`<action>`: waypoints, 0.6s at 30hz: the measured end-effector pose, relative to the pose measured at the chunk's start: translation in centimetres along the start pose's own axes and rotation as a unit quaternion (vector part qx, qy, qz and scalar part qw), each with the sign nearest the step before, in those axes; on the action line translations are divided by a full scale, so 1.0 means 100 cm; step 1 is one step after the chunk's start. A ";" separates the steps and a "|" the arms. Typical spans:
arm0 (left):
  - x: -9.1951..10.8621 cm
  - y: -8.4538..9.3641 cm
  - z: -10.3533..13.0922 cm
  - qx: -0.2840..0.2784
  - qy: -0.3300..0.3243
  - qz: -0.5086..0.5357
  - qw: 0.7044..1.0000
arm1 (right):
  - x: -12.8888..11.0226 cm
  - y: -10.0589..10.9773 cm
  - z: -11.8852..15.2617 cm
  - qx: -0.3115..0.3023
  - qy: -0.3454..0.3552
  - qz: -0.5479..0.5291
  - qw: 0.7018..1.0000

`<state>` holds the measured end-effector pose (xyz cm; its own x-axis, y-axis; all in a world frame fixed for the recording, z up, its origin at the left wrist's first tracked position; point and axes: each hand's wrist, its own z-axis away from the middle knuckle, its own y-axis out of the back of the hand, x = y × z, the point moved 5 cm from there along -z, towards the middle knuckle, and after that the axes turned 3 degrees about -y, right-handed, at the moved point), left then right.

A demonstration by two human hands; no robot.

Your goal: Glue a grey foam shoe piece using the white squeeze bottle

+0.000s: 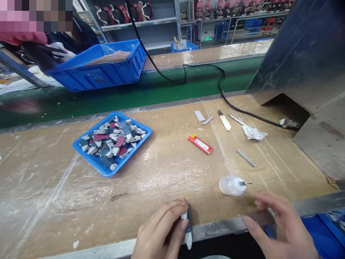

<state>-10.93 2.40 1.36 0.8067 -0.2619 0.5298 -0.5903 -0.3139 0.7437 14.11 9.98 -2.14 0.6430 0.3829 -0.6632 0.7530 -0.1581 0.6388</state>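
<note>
My left hand (161, 232) rests at the near edge of the wooden workbench (167, 169), its fingers pinched on a small white and blue piece (186, 228). My right hand (280, 226) hovers over the bench's metal edge with its fingers apart, holding nothing; it looks blurred. A small clear squeeze bottle with a needle tip (233, 185) lies on its side just above and left of my right hand. A shallow blue tray (93, 153) with several grey, red and white cut pieces sits at the left middle of the bench.
A red lighter (199, 144), metal blades (246, 158), a knife (224, 120) and crumpled paper (253, 133) lie on the bench's right. A black cable (223, 97) runs to a large machine (304, 61). Behind the green conveyor (134, 93), another person's gloved hand (60, 50) is beside a blue crate (102, 70).
</note>
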 end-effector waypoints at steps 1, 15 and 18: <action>0.003 -0.002 0.002 -0.005 0.003 0.002 1.000 | 0.004 -0.003 -0.010 -0.016 -0.011 0.007 1.000; -0.018 0.010 -0.009 0.043 0.074 -0.032 0.996 | 0.004 -0.046 -0.028 -0.159 -0.205 -0.231 0.938; -0.018 0.003 -0.006 0.096 0.079 -0.089 0.988 | 0.009 -0.038 -0.020 -0.103 -0.209 -0.267 0.935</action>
<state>-12.52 3.33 0.90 0.8834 -0.0453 0.4665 -0.4213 -0.5128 0.7480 11.53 12.71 -4.39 0.2145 -0.0384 -0.9760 0.9670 0.1492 0.2066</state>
